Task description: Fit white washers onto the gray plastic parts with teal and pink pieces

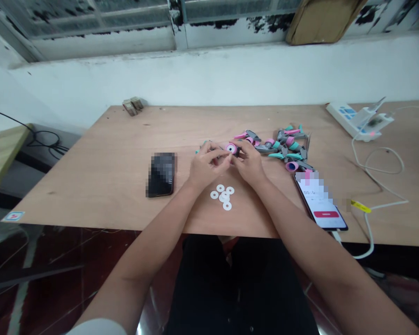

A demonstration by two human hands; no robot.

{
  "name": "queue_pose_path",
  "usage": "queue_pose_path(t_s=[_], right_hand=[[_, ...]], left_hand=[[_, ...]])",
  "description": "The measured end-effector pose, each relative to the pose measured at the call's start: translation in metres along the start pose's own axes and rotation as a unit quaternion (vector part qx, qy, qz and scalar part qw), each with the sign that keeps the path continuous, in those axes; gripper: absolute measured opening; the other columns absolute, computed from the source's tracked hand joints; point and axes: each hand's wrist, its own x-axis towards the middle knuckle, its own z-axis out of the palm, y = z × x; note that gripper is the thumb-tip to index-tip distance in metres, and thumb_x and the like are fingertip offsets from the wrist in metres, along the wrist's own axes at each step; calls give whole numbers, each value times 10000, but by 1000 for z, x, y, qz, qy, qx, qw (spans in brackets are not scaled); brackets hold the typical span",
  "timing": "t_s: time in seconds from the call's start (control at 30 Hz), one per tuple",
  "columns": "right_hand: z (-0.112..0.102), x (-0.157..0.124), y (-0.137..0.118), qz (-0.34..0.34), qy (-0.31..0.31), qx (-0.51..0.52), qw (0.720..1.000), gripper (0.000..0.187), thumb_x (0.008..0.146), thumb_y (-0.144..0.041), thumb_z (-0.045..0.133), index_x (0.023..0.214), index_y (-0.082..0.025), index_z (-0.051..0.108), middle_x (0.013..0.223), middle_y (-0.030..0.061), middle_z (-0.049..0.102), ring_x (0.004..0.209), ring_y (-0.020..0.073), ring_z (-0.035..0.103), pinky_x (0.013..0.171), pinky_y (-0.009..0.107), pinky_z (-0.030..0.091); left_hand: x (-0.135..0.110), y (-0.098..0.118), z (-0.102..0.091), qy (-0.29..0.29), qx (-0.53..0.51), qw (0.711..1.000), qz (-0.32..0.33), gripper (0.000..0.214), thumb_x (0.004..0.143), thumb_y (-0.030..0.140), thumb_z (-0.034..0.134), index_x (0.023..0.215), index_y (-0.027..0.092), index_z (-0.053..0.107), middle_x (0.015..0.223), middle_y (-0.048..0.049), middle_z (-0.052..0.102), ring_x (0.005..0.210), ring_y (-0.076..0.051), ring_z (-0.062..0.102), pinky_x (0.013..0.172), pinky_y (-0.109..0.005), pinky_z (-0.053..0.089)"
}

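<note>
- Work surface: a light-brown plywood tabletop [91,179] carries all items listed below.
- Parts pile: a loose heap of pink, teal and grey plastic parts [282,146] lies just beyond the right hand, on the far side of the work area.
- Loose components: six or so flat white rings [222,196] lie in a small cluster on the tabletop, directly below and between the two hands.
- Left side: a black smartphone [160,174] lies just beside the left hand, with its surface obscured by blur.
- Right side: a second smartphone showing a timer screen [321,202] lies near the right wrist, close to the near table edge, with a white charging cable [368,228] attached.
- Far right: a white power strip [356,122] sits near the far table edge.
- Far edge: a small stack of brownish packets [132,106] stands well apart from the hands.
- Obstructions: no item stands between the hands and the ring.
- Arm pose: both forearms angle inward from the lower corners of the view, converging above the table centre.
- Hand state: the left hand [207,165] and right hand [247,163] are both clenched, with fingers curled, grasping a pink plastic ring with a white centre [231,149] between them, above the tabletop.
</note>
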Motion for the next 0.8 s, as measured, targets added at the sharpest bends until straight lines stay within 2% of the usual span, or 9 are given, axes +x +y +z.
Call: queue_pose_path(t_s=[0.3, 0.43, 0.6, 0.7, 0.8], right_hand=[[3, 0, 7, -40, 26, 13, 999, 340, 950, -398, 749, 1262, -262, 760, 1259, 118, 739, 1237, 306, 701, 906, 450, 688], [3, 0, 10, -50, 28, 15, 998, 324, 951, -379, 757, 1256, -271, 765, 1257, 113, 735, 1233, 308, 705, 906, 453, 691], [3, 1, 10, -57, 26, -2, 998, 333, 955, -398, 762, 1265, -278, 762, 1253, 112, 744, 1246, 324, 700, 960, 497, 678], [3, 1, 10, -66, 29, -11, 997, 327, 971, -415, 751, 1269, -280, 759, 1257, 110, 746, 1249, 322, 699, 1027, 527, 655], [2, 1, 10, -81, 30, -33, 996, 311, 993, -401, 733, 1283, -288, 751, 1267, 107, 746, 1253, 314, 697, 1104, 548, 619]], left_hand=[[1, -7, 2, 39, 52, 995, 70, 132, 980, 296, 742, 973, 207, 838, 962, -56, 700, 750, -123, 605, 721, -268, 535], [1, -8, 3, 48, 59, 994, 79, 146, 989, 311, 742, 962, 196, 827, 938, -49, 697, 706, -104, 588, 671, -243, 515], [1, -6, 2, 59, 44, 992, 99, 120, 993, 284, 740, 990, 193, 818, 955, -46, 705, 674, -90, 573, 656, -238, 511], [2, -6, 3, 69, 41, 990, 115, 126, 1005, 279, 739, 971, 192, 824, 955, -54, 717, 735, -107, 614, 697, -249, 531], [4, -8, 3, 73, 29, 992, 95, 114, 995, 274, 756, 996, 196, 839, 958, -60, 730, 818, -128, 660, 685, -239, 533]])
